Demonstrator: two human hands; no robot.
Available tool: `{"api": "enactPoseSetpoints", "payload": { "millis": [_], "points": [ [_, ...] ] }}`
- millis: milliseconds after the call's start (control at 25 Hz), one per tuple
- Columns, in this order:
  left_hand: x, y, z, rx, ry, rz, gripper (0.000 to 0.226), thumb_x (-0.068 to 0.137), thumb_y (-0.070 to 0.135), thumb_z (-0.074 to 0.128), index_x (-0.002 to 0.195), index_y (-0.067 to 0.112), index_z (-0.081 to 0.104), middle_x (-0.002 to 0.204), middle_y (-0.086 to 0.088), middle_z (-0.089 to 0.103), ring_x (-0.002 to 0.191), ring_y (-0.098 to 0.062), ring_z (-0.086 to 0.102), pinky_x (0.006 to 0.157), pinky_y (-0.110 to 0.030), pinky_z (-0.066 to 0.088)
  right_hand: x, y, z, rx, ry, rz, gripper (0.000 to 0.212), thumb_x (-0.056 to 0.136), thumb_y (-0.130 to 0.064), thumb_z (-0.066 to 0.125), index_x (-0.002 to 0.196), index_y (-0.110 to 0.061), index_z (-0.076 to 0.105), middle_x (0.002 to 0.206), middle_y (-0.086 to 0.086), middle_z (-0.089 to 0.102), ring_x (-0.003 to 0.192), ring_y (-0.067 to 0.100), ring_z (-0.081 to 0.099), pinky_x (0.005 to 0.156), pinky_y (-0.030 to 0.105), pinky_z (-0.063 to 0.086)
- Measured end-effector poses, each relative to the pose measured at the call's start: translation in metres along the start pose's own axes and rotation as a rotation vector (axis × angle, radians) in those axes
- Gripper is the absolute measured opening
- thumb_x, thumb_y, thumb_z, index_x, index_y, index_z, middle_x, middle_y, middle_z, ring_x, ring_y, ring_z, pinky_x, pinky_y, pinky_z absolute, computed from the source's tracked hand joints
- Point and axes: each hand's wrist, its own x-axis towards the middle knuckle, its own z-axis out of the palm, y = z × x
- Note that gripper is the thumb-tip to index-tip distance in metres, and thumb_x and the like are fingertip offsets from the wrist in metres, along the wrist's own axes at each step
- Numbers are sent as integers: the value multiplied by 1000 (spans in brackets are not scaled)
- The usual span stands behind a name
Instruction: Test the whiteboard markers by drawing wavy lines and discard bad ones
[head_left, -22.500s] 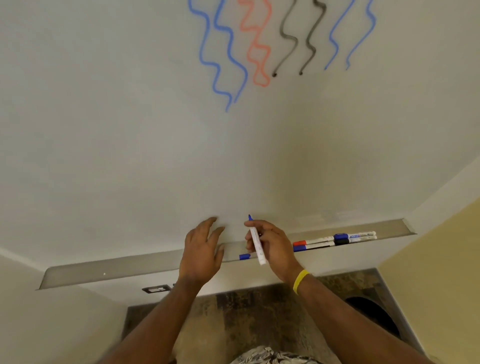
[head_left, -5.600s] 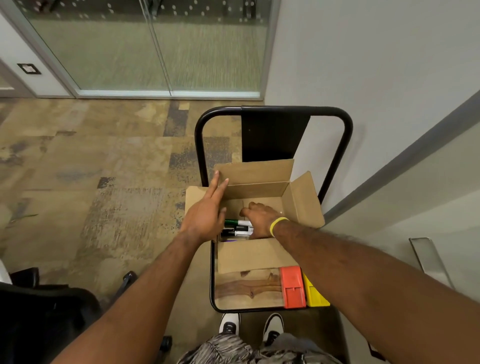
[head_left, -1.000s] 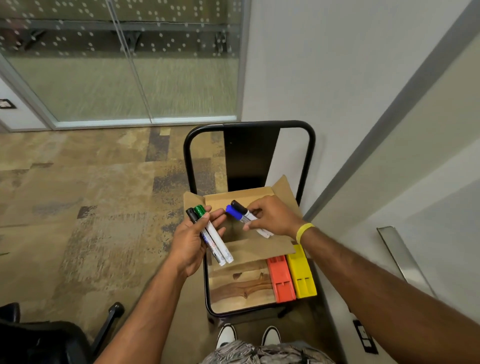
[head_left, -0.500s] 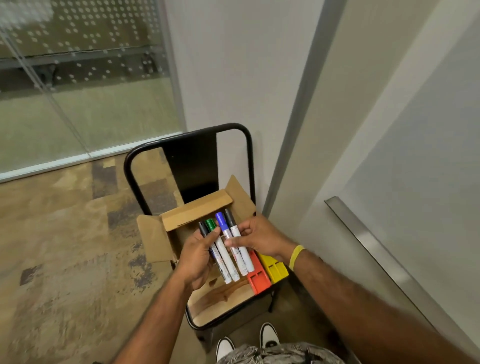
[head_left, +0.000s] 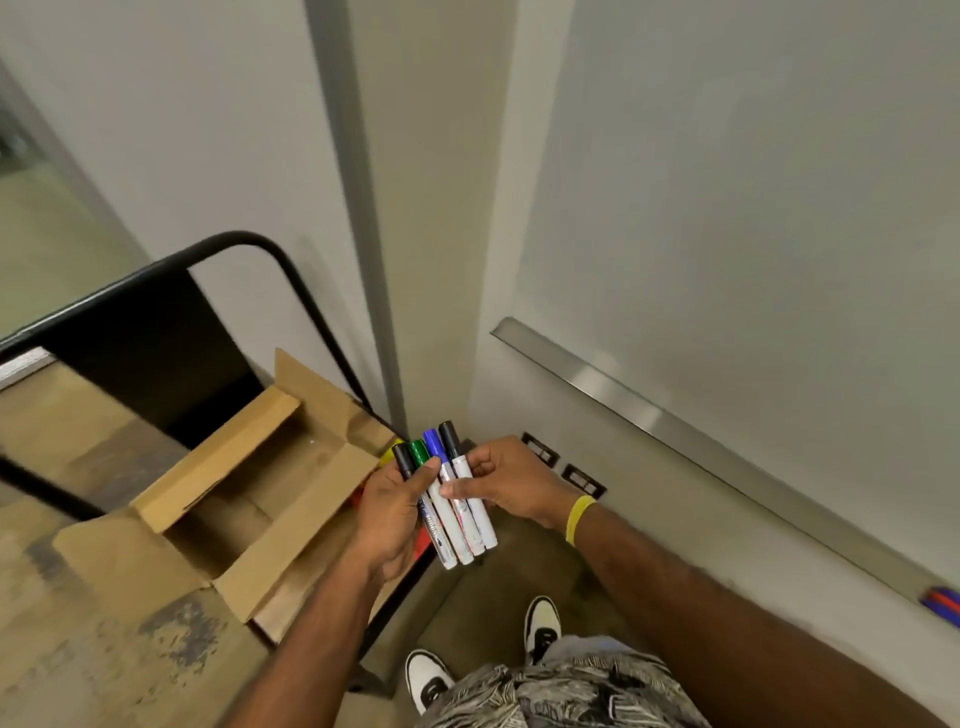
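Left hand (head_left: 387, 512) grips four capped markers (head_left: 453, 499) fanned side by side, right hand (head_left: 506, 480) pinching the same bundle above open cardboard box (head_left: 234, 499).

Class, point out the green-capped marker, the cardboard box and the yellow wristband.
green-capped marker (head_left: 418, 453), head view, on its cap.
cardboard box (head_left: 223, 457), head view, on a flap.
yellow wristband (head_left: 579, 519), head view, mid band.

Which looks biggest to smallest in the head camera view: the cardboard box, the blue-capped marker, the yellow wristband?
1. cardboard box, largest by far.
2. blue-capped marker, longer than the wristband.
3. yellow wristband, smallest; only part shows.
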Motion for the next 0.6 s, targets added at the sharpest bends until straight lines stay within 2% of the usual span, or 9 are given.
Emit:
{"api": "enactPoseSetpoints", "payload": {
  "millis": [80, 160, 280, 440, 600],
  "points": [
    [7, -8, 21, 16, -46, -27, 20, 95, 9, 56, 108, -1, 66, 102, -23, 71, 91, -34, 69, 84, -46, 56, -13, 12, -17, 15, 62, 15, 25, 82, -18, 78, 103, -6, 74, 99, 12, 76, 82, 14, 74, 72, 19, 57],
    [12, -17, 46, 54, -92, -49, 21, 95, 10, 56, 110, -1, 65, 105, -24, 71, 93, -35, 68, 88, -48, 54, -28, 24, -36, 39, 126, 31, 26, 82, -18, 79, 103, -4, 74, 99, 12, 76, 84, 17, 74, 73, 19, 58],
    [17, -34, 84, 140, -143, -68, 21, 96, 12, 56, 110, 1, 66, 102, -22, 72, 88, -33, 70, 83, -46, 55, -51, 47, -66, 69, 202, 50, 26, 81, -18, 79, 103, -5, 74, 98, 11, 76, 86, 19, 74, 75, 22, 58],
    [21, -68, 145, 234, -228, -114, 23, 95, 16, 58, 112, 3, 66, 104, -22, 72, 95, -36, 69, 86, -47, 55, -90, 84, -115, 120, 308, 103, 24, 80, -21, 80, 100, -9, 75, 97, 9, 77, 87, 22, 74, 83, 32, 60],
    [14, -105, 217, 257, -295, -168, 22, 95, 13, 57, 111, 1, 66, 103, -22, 72, 92, -32, 69, 80, -42, 56, -134, 127, -166, 153, 386, 144, 25, 80, -22, 80, 101, -8, 76, 97, 8, 77, 88, 24, 73, 86, 37, 59]
  ]
}}
